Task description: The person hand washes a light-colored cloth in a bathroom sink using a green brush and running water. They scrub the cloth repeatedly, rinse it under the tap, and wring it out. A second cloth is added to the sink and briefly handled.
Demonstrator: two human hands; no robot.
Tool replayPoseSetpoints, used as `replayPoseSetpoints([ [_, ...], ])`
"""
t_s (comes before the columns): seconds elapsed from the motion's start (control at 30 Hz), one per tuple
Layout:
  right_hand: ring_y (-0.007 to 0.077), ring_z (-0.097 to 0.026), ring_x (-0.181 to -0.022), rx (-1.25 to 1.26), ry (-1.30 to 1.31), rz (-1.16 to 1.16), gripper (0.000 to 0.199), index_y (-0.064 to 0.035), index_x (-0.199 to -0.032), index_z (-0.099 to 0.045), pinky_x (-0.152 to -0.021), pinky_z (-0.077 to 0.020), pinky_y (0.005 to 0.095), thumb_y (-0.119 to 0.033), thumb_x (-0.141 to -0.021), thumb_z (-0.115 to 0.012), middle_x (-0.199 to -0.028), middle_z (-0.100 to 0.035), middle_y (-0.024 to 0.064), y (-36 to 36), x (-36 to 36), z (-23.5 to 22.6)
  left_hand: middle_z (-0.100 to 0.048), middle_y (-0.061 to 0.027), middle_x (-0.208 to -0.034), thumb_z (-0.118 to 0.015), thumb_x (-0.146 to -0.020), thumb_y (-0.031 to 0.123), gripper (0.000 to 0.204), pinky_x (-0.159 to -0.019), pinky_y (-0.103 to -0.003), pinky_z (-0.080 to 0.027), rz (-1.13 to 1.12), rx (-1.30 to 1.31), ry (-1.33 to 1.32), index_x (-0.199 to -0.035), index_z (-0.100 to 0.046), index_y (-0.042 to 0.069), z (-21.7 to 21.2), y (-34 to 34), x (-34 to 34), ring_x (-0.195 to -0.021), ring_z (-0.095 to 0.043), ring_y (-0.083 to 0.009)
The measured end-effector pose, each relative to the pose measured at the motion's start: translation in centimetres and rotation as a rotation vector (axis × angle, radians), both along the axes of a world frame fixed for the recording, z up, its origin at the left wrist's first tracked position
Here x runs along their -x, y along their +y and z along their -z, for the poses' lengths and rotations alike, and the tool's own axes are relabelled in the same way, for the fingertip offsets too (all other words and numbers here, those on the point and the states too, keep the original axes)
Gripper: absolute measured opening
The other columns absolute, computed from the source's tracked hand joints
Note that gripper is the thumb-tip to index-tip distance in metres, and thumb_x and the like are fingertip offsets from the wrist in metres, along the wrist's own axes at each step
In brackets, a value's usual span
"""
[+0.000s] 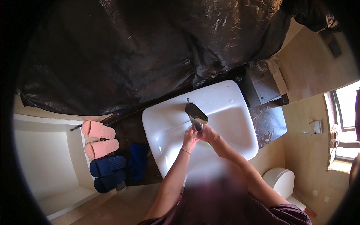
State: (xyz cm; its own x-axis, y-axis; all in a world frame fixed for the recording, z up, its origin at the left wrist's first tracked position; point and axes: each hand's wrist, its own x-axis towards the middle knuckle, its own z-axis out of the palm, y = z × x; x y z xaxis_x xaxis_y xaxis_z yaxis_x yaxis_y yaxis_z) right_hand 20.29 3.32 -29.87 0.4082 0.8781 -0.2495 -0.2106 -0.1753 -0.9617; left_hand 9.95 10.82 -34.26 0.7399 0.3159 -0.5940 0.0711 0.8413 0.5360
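My left hand (189, 137) and my right hand (207, 134) meet under the chrome faucet (196, 113) over the white sink basin (225, 108). The two hands press against each other just below the spout. Nothing can be seen held in either hand. A thin bracelet circles my left wrist. I cannot tell whether water is running.
Black plastic sheeting (142, 48) covers the wall behind the sink. Pink slippers (99, 138) and dark blue slippers (108, 172) lie on the ledge of a white tub (45, 157) at left. A white toilet (281, 182) stands at lower right, a window (347, 123) at far right.
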Motion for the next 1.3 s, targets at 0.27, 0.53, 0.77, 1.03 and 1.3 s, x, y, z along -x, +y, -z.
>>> replayPoseSetpoints([
  [0.27, 0.0208, -0.064, -0.085, 0.586, 0.06, 0.14, 0.036, -0.0103, -0.106, -0.064, -0.08, -0.0503, 0.0354, -0.037, -0.082, -0.061, -0.094, -0.067, 0.014, -0.3, -2.8, 1.6, -0.059, 0.0042, -0.109, -0.058, -0.09, 0.035, 0.033, -0.085, -0.035, -0.046, -0.007, 0.017, -0.071, -0.117, -0.052, 0.016, -2.6, -1.6, -1.9, -0.099, -0.057, -0.0145],
  [0.53, 0.0178, -0.065, -0.069, 0.637, 0.061, -0.007, 0.042, -0.001, -0.1, -0.064, -0.058, -0.0507, 0.0293, -0.041, -0.09, -0.055, -0.077, -0.066, 0.0102, -6.1, -1.5, -0.7, -0.057, -0.0012, -0.115, -0.043, -0.081, 0.069, 0.071, -0.09, -0.039, -0.043, -0.027, 0.161, -0.254, -0.123, -0.049, 0.012, -1.7, -1.0, -1.2, -0.105, -0.054, -0.019],
  [0.77, 0.0156, -0.06, -0.06, 0.505, -0.289, -0.029, 0.031, -0.0045, -0.091, -0.066, -0.057, -0.0486, 0.029, -0.034, -0.083, -0.066, -0.063, -0.06, 0.0054, -6.0, -0.6, -1.0, -0.057, -0.0033, -0.116, -0.042, -0.074, 0.079, 0.08, -0.091, -0.043, -0.041, -0.162, 0.364, -0.344, -0.121, -0.05, 0.015, -3.4, -0.6, -0.3, -0.106, -0.053, -0.0223],
  [1.03, 0.022, -0.063, -0.068, 0.417, -0.503, 0.083, 0.024, -0.0075, -0.09, -0.067, -0.067, -0.0507, 0.0348, -0.025, -0.074, -0.073, -0.076, -0.067, 0.009, -4.9, -1.6, -1.8, -0.057, -0.0055, -0.117, -0.05, -0.07, 0.078, 0.076, -0.094, -0.045, -0.041, -0.291, 0.429, -0.112, -0.116, -0.052, 0.017, -1.4, -1.3, -0.1, -0.108, -0.052, -0.0254],
  [1.3, 0.0143, -0.061, -0.065, 0.512, -0.095, -0.038, 0.034, -0.002, -0.089, -0.066, -0.053, -0.0495, 0.0304, -0.034, -0.079, -0.07, -0.075, -0.066, 0.006, -2.1, -1.3, -1.8, -0.054, -0.0071, -0.113, -0.043, -0.075, 0.078, 0.073, -0.09, -0.042, -0.041, -0.464, 0.409, -0.076, -0.117, -0.05, 0.018, 0.3, -1.3, 1.1, -0.102, -0.05, -0.024],
])
